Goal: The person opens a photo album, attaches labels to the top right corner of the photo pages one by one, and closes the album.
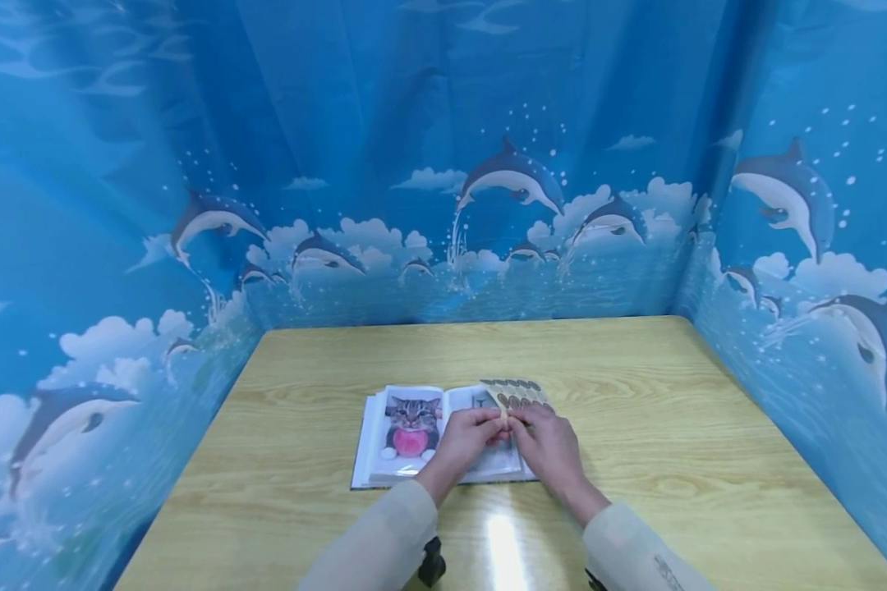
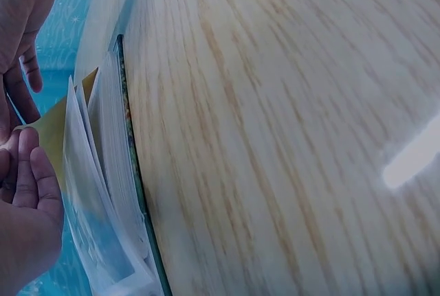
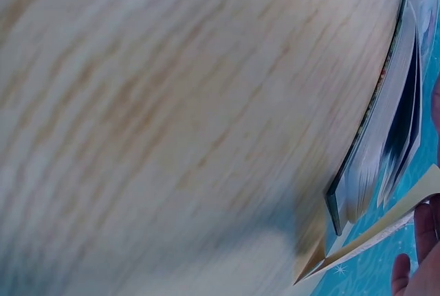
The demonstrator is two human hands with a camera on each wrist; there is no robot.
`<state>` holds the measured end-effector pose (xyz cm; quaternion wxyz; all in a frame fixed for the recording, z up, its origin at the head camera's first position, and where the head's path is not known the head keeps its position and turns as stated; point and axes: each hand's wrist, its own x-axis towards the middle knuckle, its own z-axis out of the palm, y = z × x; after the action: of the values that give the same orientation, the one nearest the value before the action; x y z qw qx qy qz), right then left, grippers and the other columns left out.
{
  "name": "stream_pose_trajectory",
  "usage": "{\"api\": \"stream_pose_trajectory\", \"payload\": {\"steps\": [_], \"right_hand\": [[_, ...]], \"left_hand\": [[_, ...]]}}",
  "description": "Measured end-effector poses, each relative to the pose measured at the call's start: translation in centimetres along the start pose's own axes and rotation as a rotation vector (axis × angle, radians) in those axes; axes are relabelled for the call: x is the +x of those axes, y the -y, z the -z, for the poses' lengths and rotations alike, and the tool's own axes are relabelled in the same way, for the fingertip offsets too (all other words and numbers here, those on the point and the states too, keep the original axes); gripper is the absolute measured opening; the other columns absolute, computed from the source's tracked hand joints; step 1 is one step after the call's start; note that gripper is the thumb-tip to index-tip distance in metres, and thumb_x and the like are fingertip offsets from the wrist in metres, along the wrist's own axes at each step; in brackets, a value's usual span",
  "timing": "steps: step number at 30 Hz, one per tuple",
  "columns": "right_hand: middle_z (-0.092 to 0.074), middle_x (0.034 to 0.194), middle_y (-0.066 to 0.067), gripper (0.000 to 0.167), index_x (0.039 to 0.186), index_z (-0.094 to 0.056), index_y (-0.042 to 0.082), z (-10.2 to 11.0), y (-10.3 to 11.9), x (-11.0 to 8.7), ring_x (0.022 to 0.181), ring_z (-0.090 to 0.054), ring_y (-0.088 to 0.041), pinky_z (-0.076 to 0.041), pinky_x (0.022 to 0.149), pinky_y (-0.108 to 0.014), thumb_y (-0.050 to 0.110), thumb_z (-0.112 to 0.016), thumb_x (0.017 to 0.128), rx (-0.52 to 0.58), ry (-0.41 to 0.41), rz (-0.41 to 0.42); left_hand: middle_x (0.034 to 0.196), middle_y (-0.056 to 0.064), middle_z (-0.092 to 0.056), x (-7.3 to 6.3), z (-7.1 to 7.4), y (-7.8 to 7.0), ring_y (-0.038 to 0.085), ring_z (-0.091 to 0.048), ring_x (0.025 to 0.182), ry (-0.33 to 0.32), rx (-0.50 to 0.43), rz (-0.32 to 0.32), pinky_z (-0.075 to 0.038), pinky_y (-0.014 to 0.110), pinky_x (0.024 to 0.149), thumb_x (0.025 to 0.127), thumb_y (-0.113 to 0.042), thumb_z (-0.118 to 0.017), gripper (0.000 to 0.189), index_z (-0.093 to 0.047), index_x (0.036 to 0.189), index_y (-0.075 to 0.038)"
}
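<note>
A photo album (image 1: 379, 472) lies spread on the table, a cat photo (image 1: 412, 427) with a pink heart on its left page. Above the right page is a tan sticker sheet (image 1: 538, 397) printed with rows of brown ovals. My left hand (image 1: 464, 443) and right hand (image 1: 554, 450) meet at the sheet's near edge, both pinching it between thumb and fingers. In the left wrist view, the left hand (image 2: 31, 220) has its fingers curled at the yellowish sheet (image 2: 51, 131). From the right wrist, the sheet (image 3: 375, 234) bends out from the right hand (image 3: 425, 255).
The wooden table (image 1: 710, 460) extends around the album, with a bright light reflection near its front. A blue dolphin-print curtain (image 1: 384, 164) encloses the back and both sides. Some clear album pages (image 2: 103, 220) stand slightly lifted.
</note>
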<state>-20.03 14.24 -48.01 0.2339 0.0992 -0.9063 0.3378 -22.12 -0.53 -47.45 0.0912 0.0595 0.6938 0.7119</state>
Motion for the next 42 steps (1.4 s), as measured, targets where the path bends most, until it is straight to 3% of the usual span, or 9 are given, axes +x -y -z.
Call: {"api": "stream_pose_trajectory", "payload": {"steps": [11, 20, 26, 34, 42], "right_hand": [[-0.074, 0.098, -0.005, 0.020, 0.102, -0.077, 0.009, 0.23, -0.01, 0.14, 0.096, -0.068, -0.027, -0.053, 0.086, -0.047, 0.021, -0.078, 0.086, 0.015, 0.040, -0.041], [-0.075, 0.092, -0.005, 0.016, 0.096, -0.078, 0.008, 0.12, -0.05, 0.14, 0.089, -0.070, -0.027, -0.055, 0.081, -0.046, 0.017, -0.080, 0.083, -0.017, -0.012, 0.037], [-0.075, 0.094, -0.008, 0.015, 0.096, -0.078, 0.007, 0.14, -0.08, 0.12, 0.089, -0.070, -0.028, -0.056, 0.080, -0.047, 0.012, -0.079, 0.083, -0.019, -0.013, 0.027], [-0.075, 0.099, -0.007, 0.017, 0.101, -0.077, 0.010, 0.21, 0.00, 0.11, 0.094, -0.069, -0.028, -0.054, 0.084, -0.048, 0.016, -0.078, 0.085, -0.002, 0.017, -0.010], [-0.075, 0.093, -0.005, 0.016, 0.098, -0.077, 0.009, 0.15, -0.13, 0.18, 0.088, -0.070, -0.026, -0.054, 0.082, -0.046, 0.018, -0.080, 0.084, -0.027, 0.024, 0.005]], "left_hand": [[0.089, 0.021, -0.073, 0.11, 0.03, -0.01, 0.020, -0.071, 0.079, -0.007, 0.038, 0.010, -0.059, 0.031, 0.073, 0.093, 0.001, -0.063, 0.021, -0.068, 0.111, 0.011], [0.090, 0.023, -0.073, -0.02, 0.03, -0.12, 0.029, -0.072, 0.083, -0.003, 0.054, -0.027, -0.060, 0.034, 0.076, 0.093, 0.003, -0.063, 0.018, -0.069, 0.107, 0.011], [0.090, 0.023, -0.072, -0.13, -0.16, -0.08, 0.031, -0.072, 0.083, -0.015, 0.048, -0.038, -0.060, 0.038, 0.078, 0.092, 0.006, -0.060, 0.017, -0.069, 0.104, 0.013], [0.087, 0.018, -0.073, -0.08, -0.15, -0.20, 0.028, -0.071, 0.082, -0.051, 0.081, -0.018, -0.060, 0.033, 0.074, 0.093, -0.006, -0.065, 0.017, -0.073, 0.103, 0.007], [0.085, 0.022, -0.072, -0.02, -0.04, -0.19, 0.028, -0.072, 0.079, -0.011, 0.072, -0.038, -0.059, 0.032, 0.072, 0.094, -0.001, -0.061, 0.017, -0.070, 0.103, 0.011]]}}
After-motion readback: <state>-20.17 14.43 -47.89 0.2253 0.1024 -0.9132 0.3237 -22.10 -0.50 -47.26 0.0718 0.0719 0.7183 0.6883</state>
